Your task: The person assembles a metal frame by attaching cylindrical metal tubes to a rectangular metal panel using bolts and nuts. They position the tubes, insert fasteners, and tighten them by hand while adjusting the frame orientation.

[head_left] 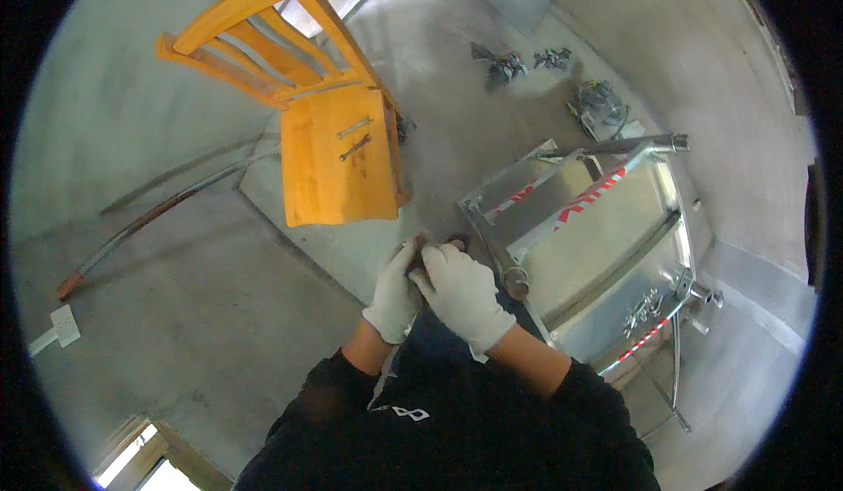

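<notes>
In front of my body, my left hand (392,291) and my right hand (463,296), both in white gloves, are close together with fingers curled. A small dark piece shows between them; the fingers hide most of it, so its kind cannot be told. Just beyond my hands stands a wooden chair (327,191), its seat facing up. Lying on that seat are a silver wrench (355,128) and a darker wrench (355,148), both apart from my hands.
To the right is a metal frame (606,271) with red-and-white striped tape and a pile of small metal parts (644,310). A long bent pole (167,206) lies at the left. Crumpled plastic bags (602,107) lie at the far right, near the wall.
</notes>
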A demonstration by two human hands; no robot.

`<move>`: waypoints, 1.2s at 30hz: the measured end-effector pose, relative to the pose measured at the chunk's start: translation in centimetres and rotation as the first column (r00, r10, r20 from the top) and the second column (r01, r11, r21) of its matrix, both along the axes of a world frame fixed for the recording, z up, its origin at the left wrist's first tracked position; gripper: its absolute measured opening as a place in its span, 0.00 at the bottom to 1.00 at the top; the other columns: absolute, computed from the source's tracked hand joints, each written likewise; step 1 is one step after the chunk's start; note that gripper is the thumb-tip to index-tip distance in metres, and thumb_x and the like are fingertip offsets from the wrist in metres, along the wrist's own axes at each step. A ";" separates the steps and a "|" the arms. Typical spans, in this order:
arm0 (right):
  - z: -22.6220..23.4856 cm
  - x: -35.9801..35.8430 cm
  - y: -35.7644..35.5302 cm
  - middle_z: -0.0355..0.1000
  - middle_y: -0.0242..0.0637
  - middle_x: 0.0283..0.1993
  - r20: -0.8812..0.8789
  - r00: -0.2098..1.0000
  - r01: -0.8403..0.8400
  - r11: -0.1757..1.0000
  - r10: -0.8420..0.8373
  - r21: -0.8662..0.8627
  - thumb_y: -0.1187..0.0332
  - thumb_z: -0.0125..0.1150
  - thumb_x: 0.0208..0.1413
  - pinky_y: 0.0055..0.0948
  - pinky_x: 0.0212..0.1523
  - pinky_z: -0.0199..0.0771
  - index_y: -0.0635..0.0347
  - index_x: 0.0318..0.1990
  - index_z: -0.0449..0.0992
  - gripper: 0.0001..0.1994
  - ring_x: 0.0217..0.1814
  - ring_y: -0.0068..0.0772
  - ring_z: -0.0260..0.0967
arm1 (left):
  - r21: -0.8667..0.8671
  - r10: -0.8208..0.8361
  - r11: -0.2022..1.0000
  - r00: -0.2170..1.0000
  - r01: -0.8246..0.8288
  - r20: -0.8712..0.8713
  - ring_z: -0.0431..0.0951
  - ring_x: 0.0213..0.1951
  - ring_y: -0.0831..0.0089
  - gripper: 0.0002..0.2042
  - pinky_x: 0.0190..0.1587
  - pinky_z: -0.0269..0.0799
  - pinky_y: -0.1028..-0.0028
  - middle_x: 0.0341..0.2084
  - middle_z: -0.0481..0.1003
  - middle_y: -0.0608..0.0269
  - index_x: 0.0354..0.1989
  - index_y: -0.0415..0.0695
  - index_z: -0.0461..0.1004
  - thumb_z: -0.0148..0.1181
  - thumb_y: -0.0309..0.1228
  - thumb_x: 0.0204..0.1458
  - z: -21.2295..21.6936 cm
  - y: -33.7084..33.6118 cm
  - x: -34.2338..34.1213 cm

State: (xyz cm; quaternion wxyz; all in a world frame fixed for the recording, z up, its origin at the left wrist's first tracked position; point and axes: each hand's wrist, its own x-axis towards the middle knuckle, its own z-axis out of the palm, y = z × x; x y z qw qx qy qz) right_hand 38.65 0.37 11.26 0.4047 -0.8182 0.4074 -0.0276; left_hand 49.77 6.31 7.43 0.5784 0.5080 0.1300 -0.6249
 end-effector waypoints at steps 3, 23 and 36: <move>3.7 -0.7 -1.3 0.72 0.44 0.40 0.170 0.983 -0.075 0.997 0.069 0.028 0.67 0.64 0.51 0.40 0.36 0.74 0.59 0.45 0.72 0.15 0.40 0.48 0.73 | -0.074 -0.196 0.977 0.977 0.202 0.082 0.74 0.39 0.68 0.15 0.45 0.71 0.68 0.37 0.73 0.62 0.52 0.43 0.69 0.47 0.38 0.64 -4.7 -0.1 5.0; 2.7 -19.4 0.5 0.75 0.44 0.38 -0.042 0.784 0.585 0.715 -0.619 0.382 0.77 0.58 0.54 0.31 0.38 0.74 0.67 0.44 0.75 0.10 0.34 0.38 0.73 | 0.604 -0.599 0.797 0.120 -0.003 0.791 0.74 0.51 0.55 0.15 0.53 0.68 0.64 0.46 0.75 0.48 0.52 0.45 0.75 0.52 0.35 0.59 -33.1 -5.4 32.3; 2.9 -18.1 0.6 0.75 0.43 0.35 -0.031 0.379 0.886 0.354 -0.925 0.300 0.77 0.58 0.51 0.28 0.37 0.75 0.69 0.42 0.74 0.10 0.34 0.34 0.74 | 0.665 -0.667 0.745 -0.062 -0.047 0.743 0.74 0.52 0.58 0.18 0.55 0.68 0.64 0.49 0.75 0.51 0.53 0.41 0.73 0.55 0.36 0.56 -33.1 -6.4 31.8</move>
